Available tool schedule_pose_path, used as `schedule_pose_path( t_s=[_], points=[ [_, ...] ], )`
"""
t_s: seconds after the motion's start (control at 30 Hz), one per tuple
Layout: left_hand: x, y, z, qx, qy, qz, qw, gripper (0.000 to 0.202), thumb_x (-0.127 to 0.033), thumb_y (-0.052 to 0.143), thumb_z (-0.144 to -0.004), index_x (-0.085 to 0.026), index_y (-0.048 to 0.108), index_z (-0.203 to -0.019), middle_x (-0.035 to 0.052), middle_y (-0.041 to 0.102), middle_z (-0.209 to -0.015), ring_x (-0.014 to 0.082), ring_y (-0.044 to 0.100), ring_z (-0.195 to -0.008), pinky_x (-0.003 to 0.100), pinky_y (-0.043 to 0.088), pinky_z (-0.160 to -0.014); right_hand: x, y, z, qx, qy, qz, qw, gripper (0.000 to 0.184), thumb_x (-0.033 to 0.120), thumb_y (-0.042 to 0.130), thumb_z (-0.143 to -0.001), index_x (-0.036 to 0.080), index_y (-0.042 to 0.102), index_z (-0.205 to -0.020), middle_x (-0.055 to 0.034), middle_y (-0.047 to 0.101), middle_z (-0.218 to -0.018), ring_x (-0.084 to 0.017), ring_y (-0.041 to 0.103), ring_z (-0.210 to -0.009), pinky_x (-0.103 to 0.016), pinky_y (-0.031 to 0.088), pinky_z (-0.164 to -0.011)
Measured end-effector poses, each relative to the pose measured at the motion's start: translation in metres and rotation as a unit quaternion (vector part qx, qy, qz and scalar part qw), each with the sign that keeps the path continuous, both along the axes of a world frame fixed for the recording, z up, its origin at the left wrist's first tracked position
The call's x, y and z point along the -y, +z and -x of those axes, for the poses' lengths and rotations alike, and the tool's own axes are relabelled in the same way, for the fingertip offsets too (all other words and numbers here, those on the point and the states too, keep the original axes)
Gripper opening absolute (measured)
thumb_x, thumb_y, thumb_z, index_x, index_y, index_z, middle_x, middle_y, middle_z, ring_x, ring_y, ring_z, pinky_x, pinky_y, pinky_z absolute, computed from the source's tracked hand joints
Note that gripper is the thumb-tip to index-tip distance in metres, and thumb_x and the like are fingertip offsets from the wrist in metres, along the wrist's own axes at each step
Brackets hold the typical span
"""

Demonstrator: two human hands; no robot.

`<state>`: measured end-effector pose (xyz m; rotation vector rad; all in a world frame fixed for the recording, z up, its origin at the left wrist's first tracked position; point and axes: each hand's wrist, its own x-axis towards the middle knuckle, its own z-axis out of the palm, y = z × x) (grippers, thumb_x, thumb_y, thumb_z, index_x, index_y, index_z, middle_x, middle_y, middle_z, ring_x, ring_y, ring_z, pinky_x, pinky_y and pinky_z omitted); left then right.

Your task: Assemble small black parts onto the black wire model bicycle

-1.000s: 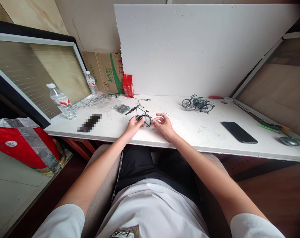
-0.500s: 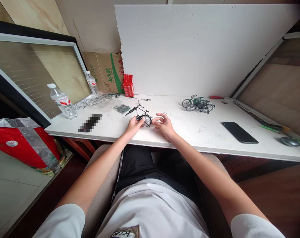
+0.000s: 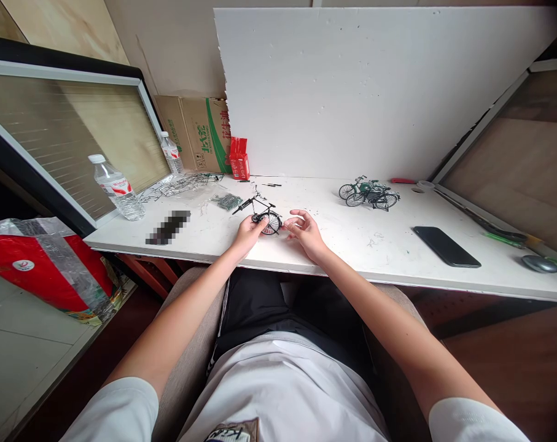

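Note:
A small black model bicycle [image 3: 271, 222] is held just above or on the white table near its front edge. Its one visible wheel is at the right end; handlebars and a bare fork point up and left. My left hand [image 3: 249, 233] grips it by the lower frame and wheel, thumb across the spokes. Close to the wheel's right rim is my right hand [image 3: 306, 233], its thumb and index finger pinched together and the other fingers curled and raised. Whatever sits between those fingertips is too small to make out.
Finished-looking model bicycles [image 3: 370, 193] stand at the back right. A phone [image 3: 446, 247] and a computer mouse [image 3: 540, 263] lie on the right. Leftward are a small bag of parts [image 3: 228, 201], wire-like part frames [image 3: 186, 183], water bottles [image 3: 119, 190] and a red box [image 3: 239, 159].

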<state>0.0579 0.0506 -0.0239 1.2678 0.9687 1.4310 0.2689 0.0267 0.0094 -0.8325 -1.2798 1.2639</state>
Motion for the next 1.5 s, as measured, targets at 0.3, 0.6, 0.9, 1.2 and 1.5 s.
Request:
schedule_pose_path(
  t_s=[0.3,0.6,0.9,1.2,1.5],
  points=[
    [-0.0005,-0.0004,-0.0003,0.003,-0.009,0.005,1.000,0.058,-0.061,0.088,-0.086,-0.016,0.072,-0.119,0.0134,0.080,-0.109,0.0272,0.077,-0.100,0.039,0.062,-0.090,-0.0003,0.0003,0.0011,-0.012,0.010,0.007,1.000,0.067,0.049,0.097,-0.074,0.028,0.056,-0.122,0.0002,0.074,-0.097,-0.022,0.074,-0.096,-0.030,0.058,-0.069],
    [-0.0013,-0.0015,0.0007,0.001,-0.011,0.012,1.000,0.058,-0.062,0.087,-0.086,-0.017,0.072,-0.119,0.0130,0.080,-0.111,0.0257,0.077,-0.100,0.037,0.062,-0.089,0.0005,0.0009,0.0015,-0.018,0.014,0.009,1.000,0.072,0.050,0.097,-0.073,0.028,0.053,-0.125,-0.0002,0.074,-0.100,-0.021,0.073,-0.097,-0.028,0.058,-0.066],
    [0.0018,0.0023,-0.0005,0.002,-0.008,0.012,1.000,0.058,-0.061,0.088,-0.085,-0.016,0.072,-0.118,0.0139,0.081,-0.112,0.0256,0.077,-0.101,0.036,0.061,-0.088,-0.0007,-0.0008,0.0014,-0.008,0.011,0.013,1.000,0.070,0.052,0.096,-0.074,0.028,0.052,-0.124,-0.0002,0.074,-0.098,-0.022,0.074,-0.099,-0.028,0.058,-0.067],
    [0.0033,0.0038,-0.0015,-0.007,0.002,0.015,1.000,0.059,-0.062,0.088,-0.084,-0.016,0.072,-0.116,0.0136,0.080,-0.109,0.0254,0.076,-0.099,0.035,0.060,-0.085,-0.0018,-0.0023,0.0020,-0.018,0.016,0.015,1.000,0.071,0.050,0.097,-0.073,0.028,0.052,-0.123,0.0013,0.074,-0.095,-0.021,0.073,-0.097,-0.028,0.059,-0.067],
    [0.0045,0.0044,-0.0021,-0.012,0.000,0.013,1.000,0.060,-0.063,0.088,-0.084,-0.015,0.071,-0.116,0.0144,0.081,-0.111,0.0256,0.077,-0.098,0.034,0.059,-0.084,-0.0037,-0.0039,0.0019,-0.015,0.014,0.013,1.000,0.071,0.050,0.097,-0.072,0.028,0.052,-0.122,0.0010,0.074,-0.095,-0.021,0.073,-0.096,-0.028,0.059,-0.067]
  ],
)
